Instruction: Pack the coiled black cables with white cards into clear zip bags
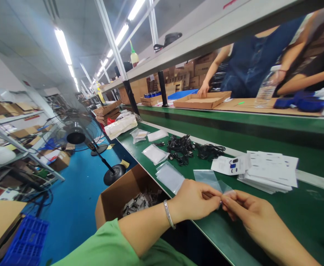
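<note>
Clear plastic bag [206,180] – pinched at its edge between the left hand [193,201] (silver bangle [168,213] at the wrist) and the right hand [250,216], both grasping it just above the green desk [289,221]. Nearby lie a stack of printed cards [267,171] and bundled black cables [181,147] – an open cardboard box [108,207] sits just left of the desk.

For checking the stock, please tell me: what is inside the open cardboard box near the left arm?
The open cardboard box holds a heap of small grey pieces; what they are is unclear. The left arm covers the box's near corner.
</note>
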Demonstrator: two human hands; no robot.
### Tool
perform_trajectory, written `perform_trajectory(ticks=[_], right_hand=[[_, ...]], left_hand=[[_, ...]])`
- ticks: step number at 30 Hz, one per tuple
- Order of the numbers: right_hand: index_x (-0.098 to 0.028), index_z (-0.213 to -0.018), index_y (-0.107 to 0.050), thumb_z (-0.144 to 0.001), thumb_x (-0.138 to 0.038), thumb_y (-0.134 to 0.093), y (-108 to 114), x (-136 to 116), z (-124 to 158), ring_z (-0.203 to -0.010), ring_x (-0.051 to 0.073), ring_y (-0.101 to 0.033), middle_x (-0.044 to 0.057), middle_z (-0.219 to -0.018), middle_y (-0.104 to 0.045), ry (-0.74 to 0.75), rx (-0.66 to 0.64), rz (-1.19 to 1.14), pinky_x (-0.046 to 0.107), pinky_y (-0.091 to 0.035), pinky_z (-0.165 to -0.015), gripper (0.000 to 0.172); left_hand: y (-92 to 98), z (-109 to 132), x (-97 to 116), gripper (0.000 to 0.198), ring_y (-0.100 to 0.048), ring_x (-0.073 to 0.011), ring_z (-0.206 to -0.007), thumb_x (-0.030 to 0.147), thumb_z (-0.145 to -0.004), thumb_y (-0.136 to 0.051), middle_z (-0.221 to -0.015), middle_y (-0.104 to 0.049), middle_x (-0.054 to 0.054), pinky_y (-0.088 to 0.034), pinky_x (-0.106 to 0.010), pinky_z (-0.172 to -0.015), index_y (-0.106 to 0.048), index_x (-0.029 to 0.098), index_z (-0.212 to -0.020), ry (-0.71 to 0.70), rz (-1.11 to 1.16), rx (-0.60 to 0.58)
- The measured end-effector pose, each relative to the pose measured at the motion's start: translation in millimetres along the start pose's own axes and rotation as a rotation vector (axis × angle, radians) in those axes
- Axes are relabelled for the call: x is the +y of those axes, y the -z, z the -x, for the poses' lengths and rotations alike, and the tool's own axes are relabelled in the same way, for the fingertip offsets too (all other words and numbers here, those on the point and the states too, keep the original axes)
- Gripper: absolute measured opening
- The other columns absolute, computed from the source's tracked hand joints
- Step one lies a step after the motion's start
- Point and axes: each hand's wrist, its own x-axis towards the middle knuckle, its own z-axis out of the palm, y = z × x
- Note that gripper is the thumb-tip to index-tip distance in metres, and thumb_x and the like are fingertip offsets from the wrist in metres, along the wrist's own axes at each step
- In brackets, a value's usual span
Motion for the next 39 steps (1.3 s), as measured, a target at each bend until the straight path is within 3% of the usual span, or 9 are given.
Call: perform_trajectory(ticks=[6, 14, 19, 23, 27, 31, 34, 39], right_hand=[[-0.023, -0.057, -0.060, -0.072, -0.081, -0.075, 0, 7, 2, -0.052, 0.011, -0.031, -0.004, -0.053, -0.043, 0.016, 0.002, 0.100, 0.028, -0.029, -0.049, 0.062], [-0.025, -0.053, -0.053, -0.066, -0.102, -0.057, -7, -7, 4, -0.052, 0.012, -0.029, -0.003, -0.052, -0.038, 0.003, -0.007, 0.176, 0.030, -0.025, -0.048, 0.078], [-0.026, -0.056, -0.048, -0.073, -0.095, -0.060, -7, -3, 6, -0.054, 0.011, -0.025, -0.005, -0.056, -0.035, 0.022, -0.062, 0.147, 0.029, -0.023, -0.049, 0.072], [-0.025, -0.059, -0.050, -0.082, -0.089, -0.057, -7, 6, 6, -0.054, 0.011, -0.023, -0.006, -0.055, -0.035, 0.029, -0.022, 0.157, 0.029, -0.020, -0.050, 0.069], [-0.024, -0.060, -0.056, -0.083, -0.087, -0.056, -4, 12, 3, -0.051, 0.011, -0.025, -0.005, -0.052, -0.036, -0.004, -0.042, 0.161, 0.029, -0.018, -0.048, 0.068], [-0.024, -0.058, -0.054, -0.085, -0.084, -0.058, 0, 16, 0, -0.052, 0.012, -0.028, -0.004, -0.055, -0.040, -0.030, -0.045, 0.128, 0.029, -0.021, -0.048, 0.066], [-0.024, -0.058, -0.054, -0.081, -0.085, -0.061, 3, 19, -3, -0.052, 0.012, -0.030, -0.003, -0.055, -0.041, -0.053, -0.065, 0.120, 0.028, -0.024, -0.047, 0.065], [-0.024, -0.057, -0.055, -0.079, -0.083, -0.060, 5, 24, -6, -0.051, 0.013, -0.033, -0.002, -0.054, -0.043, -0.067, -0.091, 0.171, 0.028, -0.029, -0.045, 0.064]], left_hand=[[3.6, -1, -3, 0.032, -0.081, -0.0233, -0.094, 0.030, -0.081, -0.075, -0.099, -0.085, -0.010, -0.063, -0.028, -0.086, -0.086, 0.012, -0.105, -0.034, -0.102, -0.021], [1.8, -5, -7, 0.015, -0.071, -0.0173, -0.071, 0.030, -0.071, -0.075, -0.072, -0.075, -0.003, -0.055, -0.025, -0.067, -0.070, 0.016, -0.070, 0.002, -0.031, -0.073], [8.4, -12, -3, 0.008, -0.065, -0.0155, -0.070, 0.023, -0.070, -0.073, -0.067, -0.069, 0.000, -0.050, -0.024, -0.064, -0.067, 0.017, -0.068, -0.055, -0.143, 0.117], [16.0, -14, 4, 0.009, -0.068, -0.0152, -0.073, 0.017, -0.070, -0.076, -0.076, -0.074, -0.002, -0.053, -0.024, -0.069, -0.071, 0.015, -0.078, -0.026, -0.072, 0.154], [11.9, -11, 5, 0.040, -0.075, -0.0173, -0.084, 0.016, -0.070, -0.083, -0.101, -0.081, -0.009, -0.060, -0.027, -0.079, -0.075, 0.013, -0.110, -0.022, 0.007, 0.020], [6.7, -7, 2, 0.051, -0.076, -0.0167, -0.080, 0.013, -0.076, -0.076, -0.095, -0.081, -0.008, -0.061, -0.029, -0.082, -0.070, 0.013, -0.127, -0.042, 0.015, -0.021], [6.6, -7, -1, 0.063, -0.077, -0.0183, -0.084, 0.018, -0.071, -0.085, -0.101, -0.081, -0.008, -0.062, -0.030, -0.083, -0.067, 0.016, -0.132, -0.032, 0.045, -0.071], [7.3, -12, -6, 0.059, -0.078, -0.0170, -0.084, 0.018, -0.080, -0.073, -0.098, -0.081, -0.004, -0.064, -0.030, -0.085, -0.062, 0.020, -0.138, -0.112, -0.110, -0.040]])
